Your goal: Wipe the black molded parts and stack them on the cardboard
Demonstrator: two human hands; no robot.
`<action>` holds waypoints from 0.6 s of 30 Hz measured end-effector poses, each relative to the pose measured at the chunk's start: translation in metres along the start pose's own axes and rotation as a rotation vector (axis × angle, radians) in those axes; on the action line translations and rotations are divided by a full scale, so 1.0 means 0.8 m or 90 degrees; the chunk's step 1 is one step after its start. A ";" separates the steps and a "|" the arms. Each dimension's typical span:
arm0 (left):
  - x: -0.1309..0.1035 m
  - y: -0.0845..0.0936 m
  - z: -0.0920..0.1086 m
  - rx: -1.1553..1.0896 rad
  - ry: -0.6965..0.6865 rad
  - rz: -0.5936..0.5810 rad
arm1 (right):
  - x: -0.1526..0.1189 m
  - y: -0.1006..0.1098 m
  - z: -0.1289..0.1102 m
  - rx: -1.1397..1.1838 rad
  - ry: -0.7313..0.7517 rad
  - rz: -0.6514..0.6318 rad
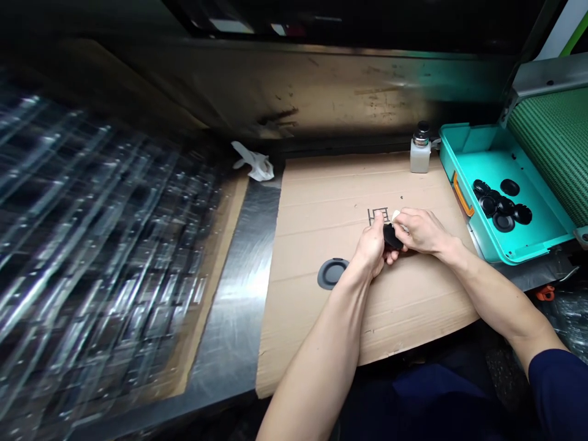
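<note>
Over the cardboard sheet (303,214), my left hand (373,245) is closed on a small black round part (392,236), its thumb along the part's left edge. My right hand (420,229) pinches a bit of white cloth or tissue (395,215) against the top of that part. Fingers cover much of the part, so its full shape is hidden. A dark grey dished round piece (331,273) with a raised ring lies flat on the cardboard, left of my left wrist.
A teal tray (542,236) with an orange latch holds several black round parts (504,222) on the right. A pump bottle (419,150) stands at the back, a crumpled white tissue (257,164) back left. Stacked clear plastic trays (92,233) fill the left; green belt (555,141) far right.
</note>
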State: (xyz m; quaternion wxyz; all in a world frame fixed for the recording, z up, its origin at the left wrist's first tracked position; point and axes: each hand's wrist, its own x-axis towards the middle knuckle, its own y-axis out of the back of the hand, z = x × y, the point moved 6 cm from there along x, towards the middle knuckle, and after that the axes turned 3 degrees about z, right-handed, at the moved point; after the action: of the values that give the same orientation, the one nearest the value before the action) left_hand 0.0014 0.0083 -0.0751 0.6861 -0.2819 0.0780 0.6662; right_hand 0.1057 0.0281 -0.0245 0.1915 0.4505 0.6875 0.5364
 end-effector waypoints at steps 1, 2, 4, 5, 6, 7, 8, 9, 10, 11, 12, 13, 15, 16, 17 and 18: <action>-0.001 0.000 0.001 0.010 -0.006 0.002 | 0.000 0.001 0.000 -0.001 0.002 0.011; -0.002 0.000 0.003 0.019 -0.012 0.003 | 0.000 0.001 0.000 -0.004 0.006 0.020; -0.003 -0.001 0.005 0.033 -0.016 -0.004 | 0.000 0.001 -0.001 -0.011 0.014 0.021; -0.004 -0.002 0.005 0.039 -0.015 -0.007 | -0.001 0.001 -0.001 -0.015 0.016 0.015; -0.005 -0.002 0.005 0.046 -0.013 -0.010 | -0.001 0.000 -0.001 -0.019 0.016 0.008; -0.006 -0.003 0.005 0.051 -0.013 -0.008 | -0.001 0.001 -0.001 -0.025 0.014 0.005; -0.006 -0.003 0.005 0.055 -0.013 -0.004 | -0.001 0.001 -0.002 -0.032 0.009 0.005; -0.007 -0.003 0.005 0.056 -0.015 0.003 | -0.001 0.002 -0.003 -0.038 0.004 0.009; -0.007 -0.002 0.005 0.054 -0.017 0.008 | -0.001 0.002 -0.003 -0.044 -0.001 0.012; -0.006 -0.002 0.005 0.051 -0.018 0.011 | -0.001 0.002 -0.004 -0.049 -0.004 0.012; -0.006 -0.002 0.005 0.047 -0.015 0.009 | -0.001 0.002 -0.005 -0.053 -0.006 0.007; -0.005 -0.002 0.005 0.039 -0.010 0.004 | -0.001 0.002 -0.005 -0.052 -0.007 0.000; -0.003 -0.001 0.007 0.007 0.021 -0.012 | -0.001 0.006 -0.001 -0.037 -0.017 0.010; -0.003 0.000 0.008 -0.018 0.048 -0.018 | -0.002 0.013 0.002 -0.022 -0.028 0.037; -0.002 0.002 0.009 -0.050 0.083 -0.024 | -0.003 0.022 0.007 -0.004 -0.045 0.083; -0.003 0.004 0.011 -0.085 0.117 -0.028 | -0.004 0.032 0.013 0.013 -0.066 0.138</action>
State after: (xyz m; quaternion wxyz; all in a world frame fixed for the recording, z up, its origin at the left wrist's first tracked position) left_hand -0.0042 0.0105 -0.0678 0.6699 -0.3888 0.0900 0.6260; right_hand 0.1259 0.0322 -0.0057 0.1627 0.5515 0.6294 0.5227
